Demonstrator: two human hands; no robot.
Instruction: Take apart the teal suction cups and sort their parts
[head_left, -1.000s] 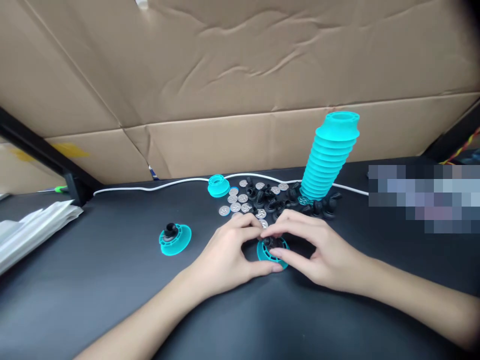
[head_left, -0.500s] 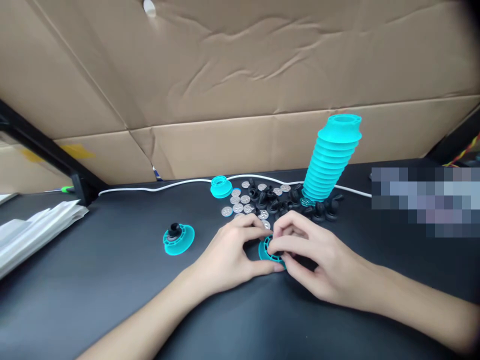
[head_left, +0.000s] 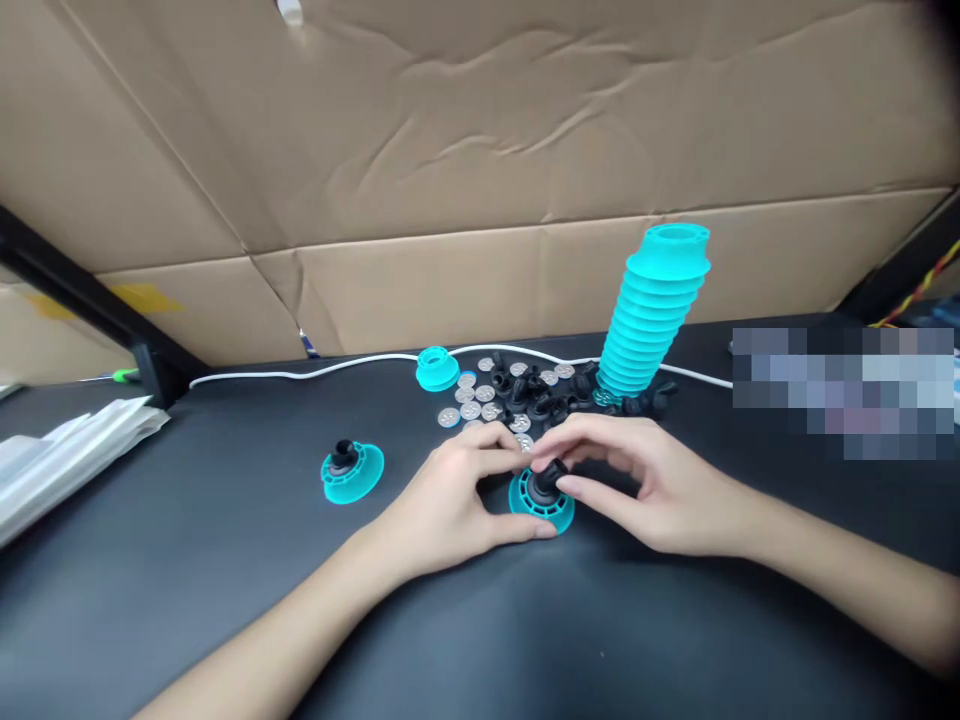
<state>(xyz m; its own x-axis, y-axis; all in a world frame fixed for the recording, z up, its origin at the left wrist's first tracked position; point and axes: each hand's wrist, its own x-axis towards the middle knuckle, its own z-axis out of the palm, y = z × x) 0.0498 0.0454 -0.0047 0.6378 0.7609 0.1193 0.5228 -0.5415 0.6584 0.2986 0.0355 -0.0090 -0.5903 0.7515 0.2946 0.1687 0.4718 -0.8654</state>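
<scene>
My left hand (head_left: 465, 500) grips a turquoise flared plastic ring (head_left: 517, 500) between thumb and fingers, flat on the dark tabletop. A black tubular fitting (head_left: 546, 485) sits in the middle of this ring, tilted to the right. My right hand (head_left: 645, 480) has its thumb and fingertips around the top of the black fitting. To the left stands another turquoise ring (head_left: 356, 485) with a black fitting (head_left: 344, 455) in its centre. Beyond my hands lie several round silver discs (head_left: 471, 410) and a heap of black fittings (head_left: 540, 400).
A tall leaning stack of turquoise rings (head_left: 649, 320) stands behind my right hand. One ring (head_left: 437, 370) sits alone near a white cable (head_left: 300, 377). White plastic packets (head_left: 75, 455) lie at the left, and a cardboard wall (head_left: 420, 290) closes off the back.
My right hand's fingers have lifted and spread from low over the ring to the fitting's top, uncovering the black fitting. My left hand keeps its hold on the ring. The view has shifted slightly.
</scene>
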